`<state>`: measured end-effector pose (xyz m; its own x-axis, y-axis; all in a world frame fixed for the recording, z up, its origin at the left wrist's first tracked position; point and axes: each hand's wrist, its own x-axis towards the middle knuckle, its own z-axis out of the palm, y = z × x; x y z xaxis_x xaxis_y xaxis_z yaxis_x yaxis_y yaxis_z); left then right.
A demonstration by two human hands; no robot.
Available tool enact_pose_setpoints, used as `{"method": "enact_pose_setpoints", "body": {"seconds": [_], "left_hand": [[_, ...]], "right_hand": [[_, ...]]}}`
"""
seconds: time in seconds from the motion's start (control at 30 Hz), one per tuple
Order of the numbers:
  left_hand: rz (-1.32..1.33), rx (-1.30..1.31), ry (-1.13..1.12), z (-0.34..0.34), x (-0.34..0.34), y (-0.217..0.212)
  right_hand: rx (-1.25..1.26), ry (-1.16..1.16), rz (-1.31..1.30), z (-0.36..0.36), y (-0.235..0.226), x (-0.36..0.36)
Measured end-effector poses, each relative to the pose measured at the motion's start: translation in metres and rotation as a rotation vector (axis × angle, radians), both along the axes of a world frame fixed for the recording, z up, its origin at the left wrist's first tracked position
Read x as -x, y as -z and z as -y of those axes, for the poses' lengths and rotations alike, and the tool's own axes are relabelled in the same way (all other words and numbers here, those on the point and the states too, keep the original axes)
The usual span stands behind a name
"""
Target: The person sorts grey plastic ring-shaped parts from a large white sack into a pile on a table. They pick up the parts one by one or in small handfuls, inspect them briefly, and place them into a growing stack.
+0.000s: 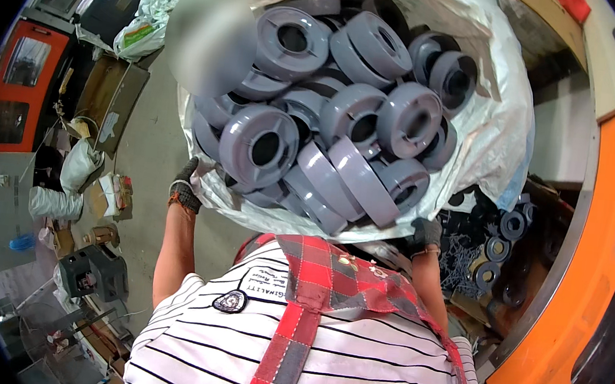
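A large white woven sack (502, 129) stands in front of me, its mouth wide and rolled outward. Glossy grey plastic rings (258, 146), thick and wheel-like with dark centres, fill it in a loose heap. My left hand (185, 189), in a dark glove, is closed on the sack's near left edge. At the near right edge, my right hand (425, 235), gloved too, grips the sack; its fingertips are partly hidden. A blurred patch covers part of the sack's upper left side.
An orange machine (553, 334) runs down the right side. Beside it lie more grey rings (487, 274) and dark scraps (456, 258). On the left are an open cardboard box (118, 103), white bags (77, 166), and an orange-fronted machine (20, 86). Grey floor (145, 147) shows left of the sack.
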<state>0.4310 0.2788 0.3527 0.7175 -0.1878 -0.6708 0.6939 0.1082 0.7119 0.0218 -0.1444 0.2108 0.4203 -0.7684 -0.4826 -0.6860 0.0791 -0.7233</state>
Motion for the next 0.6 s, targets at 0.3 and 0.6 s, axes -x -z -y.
{"method": "enact_pose_setpoints", "body": {"seconds": [0.3, 0.6], "left_hand": [[0.570, -0.382, -0.011, 0.056, -0.038, -0.071], [0.165, -0.024, 0.037, 0.068, -0.251, -0.147]], "right_hand": [[0.072, 0.371, 0.131, -0.030, -0.078, -0.092], [1.115, -0.377, 0.227, -0.015, -0.220, -0.274]]}}
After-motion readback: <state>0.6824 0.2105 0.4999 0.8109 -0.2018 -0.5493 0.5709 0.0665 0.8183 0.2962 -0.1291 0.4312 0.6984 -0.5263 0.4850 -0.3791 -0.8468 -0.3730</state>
